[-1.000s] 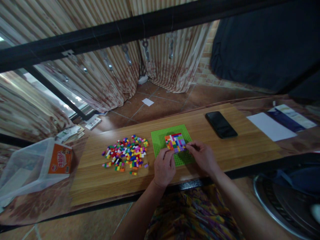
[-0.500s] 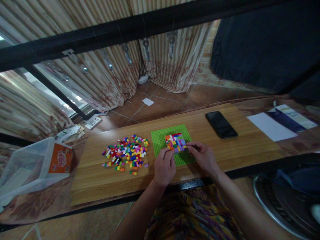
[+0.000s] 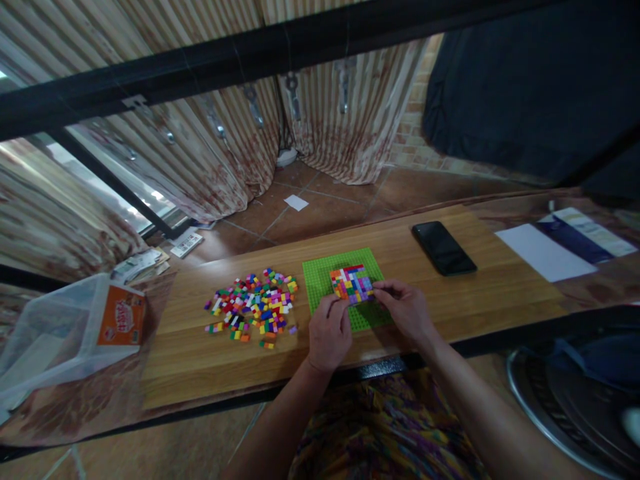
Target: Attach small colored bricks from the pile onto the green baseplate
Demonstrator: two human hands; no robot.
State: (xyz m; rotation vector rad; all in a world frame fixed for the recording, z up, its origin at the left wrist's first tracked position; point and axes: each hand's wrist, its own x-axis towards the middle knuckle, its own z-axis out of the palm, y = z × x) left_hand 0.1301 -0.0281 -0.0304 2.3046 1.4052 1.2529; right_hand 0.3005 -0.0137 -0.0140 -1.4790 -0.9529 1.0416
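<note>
A green baseplate (image 3: 320,280) lies on the wooden table (image 3: 450,307). A patch of small coloured bricks (image 3: 351,283) is built on it. My left hand (image 3: 327,333) rests on the plate's near edge, fingertips touching the patch's near left corner. My right hand (image 3: 407,311) sits at the patch's near right corner, thumb and fingers pinched at its edge; whether a brick is between them is hidden. A loose pile of coloured bricks (image 3: 253,308) lies left of the plate.
A black phone (image 3: 443,249) lies at the right of the plate. White and blue papers (image 3: 545,250) lie farther right. A clear plastic bag with an orange label (image 3: 75,327) sits at the left end. A black bar (image 3: 250,57) crosses above.
Both hands stay at the brick patch. My right hand's fingers have shifted slightly along its near right corner.
</note>
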